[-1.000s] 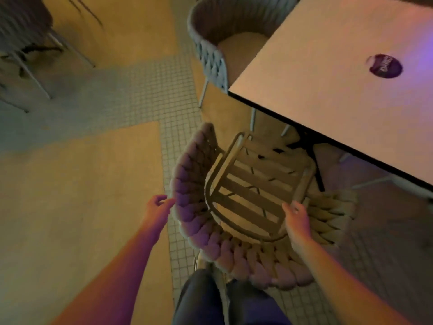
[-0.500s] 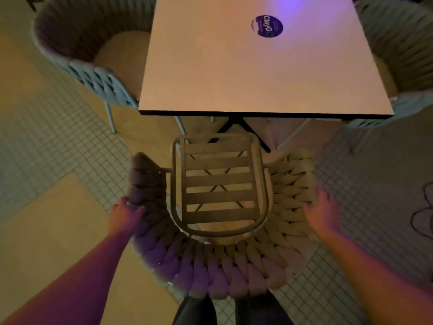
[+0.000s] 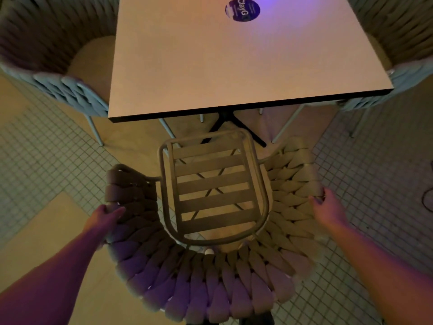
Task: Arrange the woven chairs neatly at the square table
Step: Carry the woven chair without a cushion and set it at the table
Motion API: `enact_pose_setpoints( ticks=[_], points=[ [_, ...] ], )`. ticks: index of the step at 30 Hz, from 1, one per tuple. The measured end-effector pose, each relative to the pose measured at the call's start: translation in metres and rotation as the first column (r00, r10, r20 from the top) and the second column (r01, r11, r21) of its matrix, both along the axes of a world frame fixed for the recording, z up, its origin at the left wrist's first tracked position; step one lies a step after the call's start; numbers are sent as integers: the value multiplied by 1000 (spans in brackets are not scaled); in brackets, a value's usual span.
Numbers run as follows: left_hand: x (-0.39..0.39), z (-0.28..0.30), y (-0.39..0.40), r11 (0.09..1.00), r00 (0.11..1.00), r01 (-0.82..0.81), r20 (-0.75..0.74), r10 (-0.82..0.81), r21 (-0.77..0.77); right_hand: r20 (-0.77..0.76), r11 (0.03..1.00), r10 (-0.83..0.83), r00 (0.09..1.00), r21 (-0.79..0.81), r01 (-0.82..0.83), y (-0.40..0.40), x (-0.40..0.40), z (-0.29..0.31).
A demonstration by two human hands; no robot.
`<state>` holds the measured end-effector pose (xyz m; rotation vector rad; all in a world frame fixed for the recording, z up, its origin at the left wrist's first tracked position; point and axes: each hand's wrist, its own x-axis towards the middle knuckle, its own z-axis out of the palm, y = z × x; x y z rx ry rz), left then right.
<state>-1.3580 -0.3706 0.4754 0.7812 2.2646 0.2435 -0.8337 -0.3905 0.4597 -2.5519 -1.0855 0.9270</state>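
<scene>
A woven chair with a slatted seat and no cushion stands right below me, facing the near edge of the square table. My left hand grips the woven rim on the chair's left side. My right hand grips the rim on its right side. The seat's front edge lies just short of the table edge. Two more woven chairs with cushions sit at the table's left side and right side.
A round dark sticker lies on the tabletop. The table's black pedestal foot shows under its near edge. The floor is small white tile with tan panels. A dark cable lies at the right edge.
The view swung from an angle to square-on with the table. The chair has turned to face the table. My right hand left the seat frame and took the right rim; the left closed on the left rim.
</scene>
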Motion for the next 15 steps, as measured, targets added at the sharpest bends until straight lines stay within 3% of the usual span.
enact_pose_setpoints(
  ticks=[15],
  points=[
    [89,-2,-11,998,998,58,-18,-57,26,6,998,-16,1000,-56,16,-15,90,19]
  ],
)
